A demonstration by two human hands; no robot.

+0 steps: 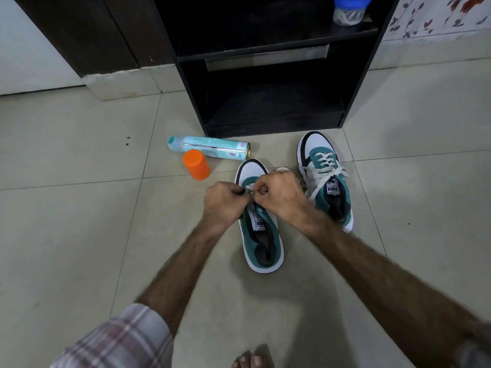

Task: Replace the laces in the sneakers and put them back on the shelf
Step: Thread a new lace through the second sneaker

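Sneakers, two of them, green and white, sit on the tiled floor (79,208) in front of the black shelf unit (265,102). My landmark is the nearer sneaker (261,240), the one I am working on: it lies toe toward the shelf, well short of it, its heel toward me. Over its eyelets my left hand (224,201) and my right hand (281,193) meet, knuckles almost touching, both with fingers curled and pinching the white lace (249,189) between them; only a short bit of lace shows between my fingertips. A white loop of lace peeks out just past my right hand, toward the toe. Right of this sneaker and a little farther from me stands the other sneaker (325,176), fully laced, its loose white ends draped across its tongue. Beyond the nearer sneaker's toe and to its left lies an orange cap (196,165), and just behind that a pale teal spray can (210,147) on its side, close to the shelf's foot. Higher up on a shelf board stands a clear jar with a blue lid (349,10). My plaid sleeve (119,341) covers my left upper arm, and my bare toes (251,361) show nearest me.
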